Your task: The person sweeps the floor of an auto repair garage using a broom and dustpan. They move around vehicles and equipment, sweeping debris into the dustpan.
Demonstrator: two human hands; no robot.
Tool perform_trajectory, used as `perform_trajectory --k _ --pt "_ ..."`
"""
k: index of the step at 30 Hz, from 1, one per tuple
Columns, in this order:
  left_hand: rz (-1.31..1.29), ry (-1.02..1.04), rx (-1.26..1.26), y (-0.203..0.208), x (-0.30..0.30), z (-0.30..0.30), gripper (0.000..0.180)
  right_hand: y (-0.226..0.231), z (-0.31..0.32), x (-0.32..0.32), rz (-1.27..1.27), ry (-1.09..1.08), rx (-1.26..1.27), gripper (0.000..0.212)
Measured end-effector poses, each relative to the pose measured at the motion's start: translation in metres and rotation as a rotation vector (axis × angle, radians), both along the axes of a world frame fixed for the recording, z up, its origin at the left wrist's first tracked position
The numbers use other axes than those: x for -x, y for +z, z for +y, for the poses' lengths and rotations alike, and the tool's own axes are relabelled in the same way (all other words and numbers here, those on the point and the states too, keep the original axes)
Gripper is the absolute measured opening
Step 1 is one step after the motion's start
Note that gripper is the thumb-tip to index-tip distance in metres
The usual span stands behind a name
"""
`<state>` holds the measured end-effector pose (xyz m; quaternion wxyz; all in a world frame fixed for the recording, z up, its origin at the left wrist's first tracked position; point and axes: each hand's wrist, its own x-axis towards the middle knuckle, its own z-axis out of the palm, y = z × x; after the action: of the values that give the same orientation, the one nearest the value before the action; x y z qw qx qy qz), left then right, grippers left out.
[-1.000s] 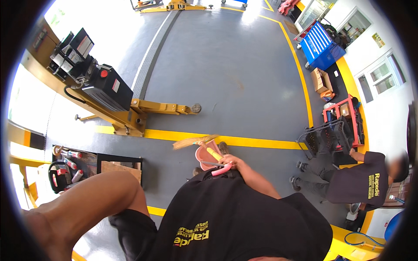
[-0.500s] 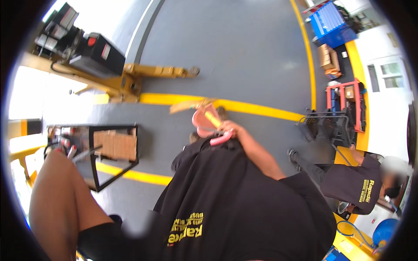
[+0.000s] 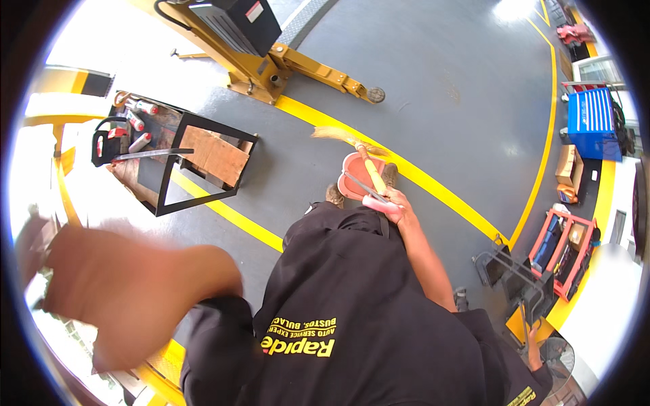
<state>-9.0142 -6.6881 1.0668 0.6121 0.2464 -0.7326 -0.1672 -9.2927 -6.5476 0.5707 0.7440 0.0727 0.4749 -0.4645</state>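
In front of my body, my right hand (image 3: 396, 203) is closed around a dustpan and a broom together. The dustpan (image 3: 352, 169) is pink, with a pink grip beneath my fingers. Lying across its pan is the broom (image 3: 371, 166), which has a yellow handle and straw-coloured bristles fanned toward the yellow floor line. My shoes show on either side of the pan. Out at the left, my bent arm is raised, and my left hand (image 3: 32, 240) is smeared by motion near the picture's rim. Its fingers cannot be made out.
Left of me stands a black-framed cart (image 3: 162, 196) carrying cardboard and white-and-red bottles. Beyond it is a yellow lifting machine (image 3: 254, 68) with a wheeled leg. At right are a blue tool chest (image 3: 594, 122), a red cart (image 3: 562, 254), dark chairs (image 3: 504, 271) and a co-worker's arm (image 3: 535, 348).
My view has turned, so the cart and lifting machine sit further right. My left arm has swung and blurred. The co-worker has slid mostly out at the lower right. My right hand keeps its hold.
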Motion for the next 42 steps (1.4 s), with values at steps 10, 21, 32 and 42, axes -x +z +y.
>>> perform_trajectory --k 10,21,32,42 --pt "0.513 -0.301 -2.119 -0.302 0.024 0.055 0.063 0.029 -0.058 -0.089 0.047 0.146 0.159 0.049" --pt "0.973 0.407 -2.012 -0.327 -0.143 0.168 0.044 0.005 -0.075 -0.12 0.689 0.777 0.315 0.084" --pt "1.232 0.862 -1.797 -0.413 -0.175 0.254 0.042 -0.069 -0.167 -0.27 0.996 1.03 0.483 0.04" --pt "1.163 1.055 -1.672 -0.393 -0.161 0.236 0.054 -0.194 -0.292 -0.08 0.78 0.63 -0.173 0.008"
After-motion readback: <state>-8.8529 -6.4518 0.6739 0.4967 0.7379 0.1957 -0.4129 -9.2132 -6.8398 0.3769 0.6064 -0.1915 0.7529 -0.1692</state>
